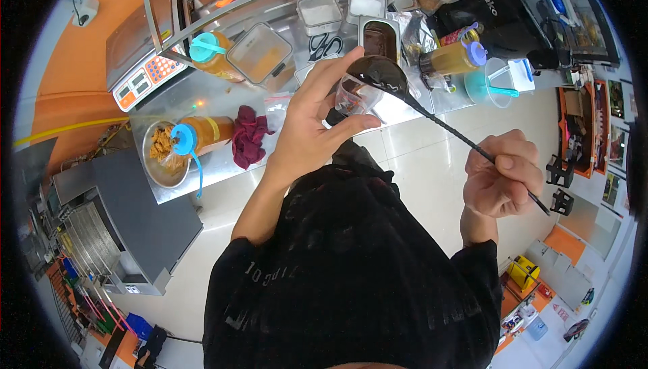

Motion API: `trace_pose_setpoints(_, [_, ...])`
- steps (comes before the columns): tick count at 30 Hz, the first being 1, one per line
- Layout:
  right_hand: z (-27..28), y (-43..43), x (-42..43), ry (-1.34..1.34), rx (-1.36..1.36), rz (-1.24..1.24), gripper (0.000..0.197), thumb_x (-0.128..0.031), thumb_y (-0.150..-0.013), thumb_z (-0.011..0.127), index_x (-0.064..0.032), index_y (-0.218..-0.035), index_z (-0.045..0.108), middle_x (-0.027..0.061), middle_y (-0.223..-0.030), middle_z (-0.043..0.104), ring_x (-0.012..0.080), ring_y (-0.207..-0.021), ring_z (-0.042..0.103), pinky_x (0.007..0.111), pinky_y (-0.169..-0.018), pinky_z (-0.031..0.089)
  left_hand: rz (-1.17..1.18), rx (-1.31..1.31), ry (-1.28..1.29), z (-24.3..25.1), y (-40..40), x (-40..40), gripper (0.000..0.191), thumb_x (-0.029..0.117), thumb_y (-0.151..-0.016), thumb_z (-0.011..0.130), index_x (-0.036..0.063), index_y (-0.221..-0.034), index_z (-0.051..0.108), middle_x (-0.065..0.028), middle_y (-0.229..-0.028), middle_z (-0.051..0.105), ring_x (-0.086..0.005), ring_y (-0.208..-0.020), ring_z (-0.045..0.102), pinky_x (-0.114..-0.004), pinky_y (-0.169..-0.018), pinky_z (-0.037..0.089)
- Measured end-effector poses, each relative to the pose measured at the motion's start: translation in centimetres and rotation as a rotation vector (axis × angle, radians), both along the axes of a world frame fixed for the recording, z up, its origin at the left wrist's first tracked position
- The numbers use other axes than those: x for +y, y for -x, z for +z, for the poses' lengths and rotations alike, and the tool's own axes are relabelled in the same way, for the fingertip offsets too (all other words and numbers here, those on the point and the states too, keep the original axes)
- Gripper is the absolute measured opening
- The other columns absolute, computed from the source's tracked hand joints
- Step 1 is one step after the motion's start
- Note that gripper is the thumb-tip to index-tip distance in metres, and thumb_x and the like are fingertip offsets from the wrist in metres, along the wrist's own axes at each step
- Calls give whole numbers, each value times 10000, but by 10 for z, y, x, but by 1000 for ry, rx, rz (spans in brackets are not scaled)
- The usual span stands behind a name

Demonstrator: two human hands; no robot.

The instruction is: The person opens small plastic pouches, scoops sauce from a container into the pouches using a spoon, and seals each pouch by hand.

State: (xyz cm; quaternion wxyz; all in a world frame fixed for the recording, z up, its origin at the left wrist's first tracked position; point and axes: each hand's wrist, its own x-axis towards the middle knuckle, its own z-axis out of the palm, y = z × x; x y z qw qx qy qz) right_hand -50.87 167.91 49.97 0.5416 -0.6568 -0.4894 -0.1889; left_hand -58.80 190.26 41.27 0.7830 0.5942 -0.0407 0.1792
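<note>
My right hand [501, 174] grips the thin handle of a black ladle [377, 73]. The ladle's glossy dark bowl is over a small transparent plastic bag or cup [357, 98] with red marks. Thumb and fingers of my left hand [319, 110] curve around that plastic piece; the ladle bowl hides part of it. Whether the bowl touches its rim I cannot tell. Just beyond the ladle, a rectangular steel pan [397, 47] contains dark brown sauce. A flat plastic bag with a red strip [277, 104] lies left of my left hand.
On the steel table [217, 171] are a maroon cloth [250, 138], an orange-brown squeeze bottle [205, 133], a metal bowl of brown food [167, 181], lidded tubs [260, 52] and a digital scale [149, 78]. To the right stand a purple-capped bottle [453, 57] and a plastic jug [488, 85].
</note>
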Motion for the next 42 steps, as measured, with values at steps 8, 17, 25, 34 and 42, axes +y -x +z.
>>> trace_pose_setpoints(8, [2, -1, 5, -5, 42, 4, 431, -419, -1043, 483, -8, -994, 602, 116, -824, 639, 165, -610, 614, 264, -537, 461, -36, 6, 122, -6, -6, -2, 795, -43, -785, 819, -9, -1486, 445, -75, -1354, 485, -167, -1208, 533, -320, -963, 487])
trace_pose_setpoints(17, [-2, -4, 2, -83, 192, 57, 371, -314, -1073, 473, 31, -1025, 599, 150, -811, 640, 182, -623, 615, 271, -518, 463, -4, 44, 64, -8, -7, -3, 783, -54, -789, 809, -22, -1480, 443, -69, -1360, 487, -164, -1167, 552, -316, -949, 490])
trace_pose_setpoints(25, [-93, -8, 32, -346, 1193, -228, 389, -326, -1075, 510, 39, -1045, 641, 103, -802, 669, 94, -579, 528, 221, -481, 391, 206, 227, -6, -73, 41, 26, 728, -97, -836, 733, 17, -1493, 441, -90, -1307, 531, -173, -1193, 531, -336, -960, 523])
trace_pose_setpoints(34, [-240, 13, 35, 356, 684, -206, 222, -159, -1019, 586, 24, -1028, 712, 121, -837, 710, 199, -727, 682, 319, -662, 540, 377, 419, -8, -87, 69, 33, 772, -128, -805, 738, 17, -1498, 429, -115, -1310, 542, -185, -1197, 542, -318, -930, 550])
trace_pose_setpoints(42, [-236, 6, 13, 44, 1281, -291, 368, -282, -1056, 548, 49, -958, 675, 107, -789, 677, 135, -603, 578, 272, -525, 453, 400, 258, 89, -82, 57, 24, 785, -150, -752, 775, 3, -1455, 463, -143, -1262, 589, -216, -1186, 566, -344, -876, 537])
